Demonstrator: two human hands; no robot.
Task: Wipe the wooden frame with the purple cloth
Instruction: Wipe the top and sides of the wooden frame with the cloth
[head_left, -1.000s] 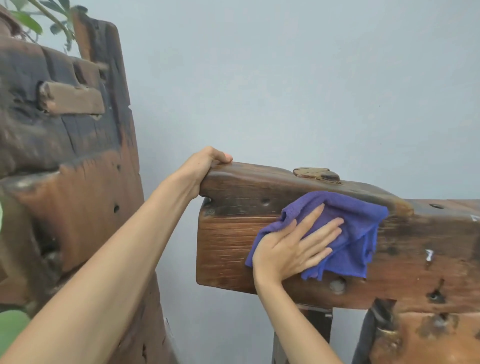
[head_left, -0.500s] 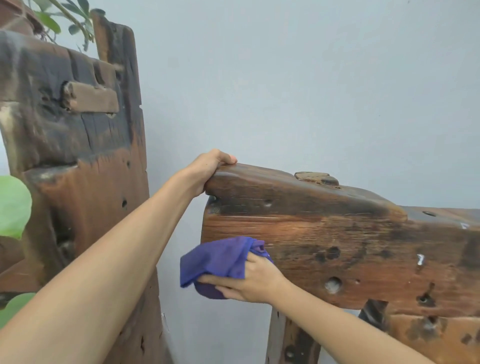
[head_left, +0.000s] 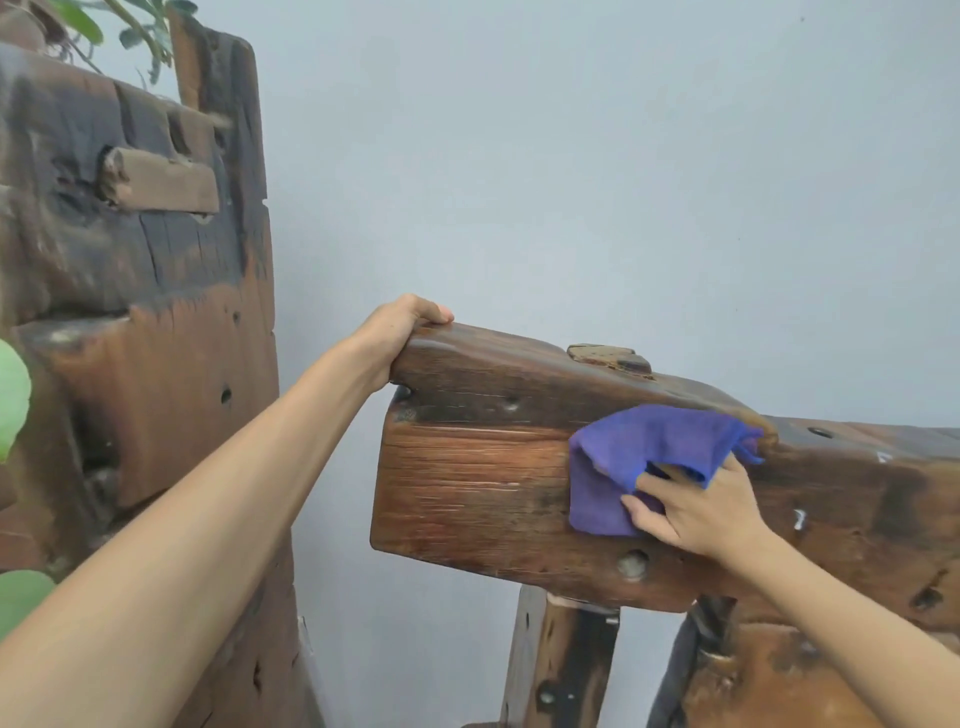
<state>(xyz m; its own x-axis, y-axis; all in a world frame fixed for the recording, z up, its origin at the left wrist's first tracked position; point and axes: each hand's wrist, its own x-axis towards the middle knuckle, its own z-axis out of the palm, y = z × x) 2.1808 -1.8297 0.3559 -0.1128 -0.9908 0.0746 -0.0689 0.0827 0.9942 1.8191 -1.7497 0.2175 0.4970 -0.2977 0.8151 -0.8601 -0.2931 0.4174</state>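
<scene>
A thick, weathered wooden frame beam (head_left: 467, 483) runs from the middle of the view to the right edge, dark along its top and reddish brown on its face. My left hand (head_left: 400, 327) grips the beam's upper left corner, fingers curled over the top. The purple cloth (head_left: 628, 457) lies crumpled flat against the beam's front face, right of its middle. My right hand (head_left: 701, 506) presses on the cloth's lower right part, fingers pointing left and partly tucked under a fold.
A tall, cracked wooden post (head_left: 156, 338) with a protruding peg stands at the left, green leaves (head_left: 13, 400) in front of it. A pale wall (head_left: 623, 182) is behind. Wooden legs (head_left: 561, 654) support the beam from below.
The cloth and my right hand swept from the beam's middle to its lower left end, then back right onto the front face. My left hand kept its grip on the corner.
</scene>
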